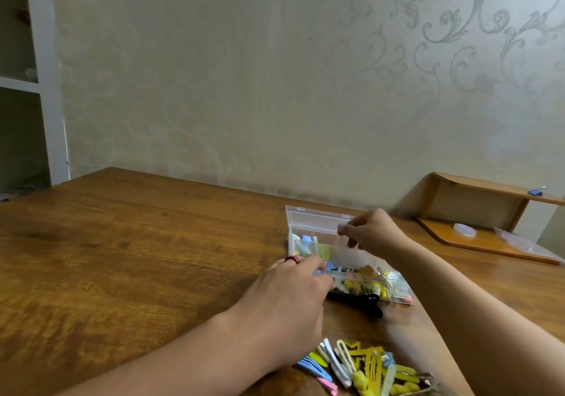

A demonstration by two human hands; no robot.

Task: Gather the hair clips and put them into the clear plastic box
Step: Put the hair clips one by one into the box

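The right hand (pixel 371 230) fingers pinch the clear plastic box (pixel 330 248) lid; the left hand (pixel 293 297) fingers, curled, steady its near edge; keep it propped wide so the loose hair clips (pixel 363 368) behind the left fingers drop in cleanly.

There is one view only, from a wide-angle camera worn on the person's head. It looks forward and slightly down across the wooden bench (pixel 128 242) toward the papered wall (pixel 244 74), which fills the upper half of the picture. The camera sits close: both forearms enter from the bottom edge and the left hand (pixel 284 297) and right hand (pixel 373 230) lie near the middle. Straight lines bend toward the edges. With no second view, nothing is shared.
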